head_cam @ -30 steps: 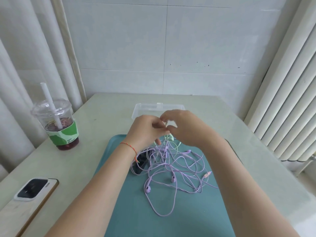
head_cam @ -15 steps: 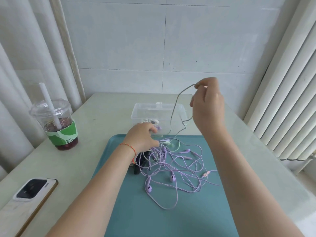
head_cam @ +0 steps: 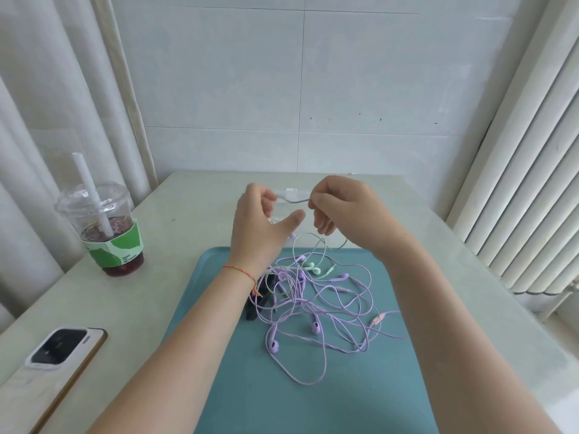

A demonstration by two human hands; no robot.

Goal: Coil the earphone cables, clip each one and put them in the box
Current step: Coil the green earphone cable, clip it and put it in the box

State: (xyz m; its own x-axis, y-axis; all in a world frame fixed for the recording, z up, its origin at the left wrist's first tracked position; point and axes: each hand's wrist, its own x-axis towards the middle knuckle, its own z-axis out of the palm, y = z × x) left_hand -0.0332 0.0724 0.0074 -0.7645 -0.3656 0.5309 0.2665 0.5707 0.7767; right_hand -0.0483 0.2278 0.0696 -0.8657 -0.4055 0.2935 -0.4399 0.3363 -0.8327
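Barely begun, I'd say: left hand (head_cam: 260, 227) and right hand (head_cam: 341, 211) each pinch the pale green earphone cable (head_cam: 294, 200) above the clear plastic box (head_cam: 293, 193), purple cables (head_cam: 316, 311) tangled on the teal tray (head_cam: 219, 386), none clipped.

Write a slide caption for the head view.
Both hands, left and right, pinch a pale cable above tangled purple earphones.

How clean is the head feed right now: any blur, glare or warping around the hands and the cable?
Head view: soft, even daylight with only faint shadows. The stretch of pale green cable between the left hand and right hand is slightly smeared. The clear plastic box behind it is mostly hidden and hard to make out. Wide-angle bending shows in the blinds and curtain.
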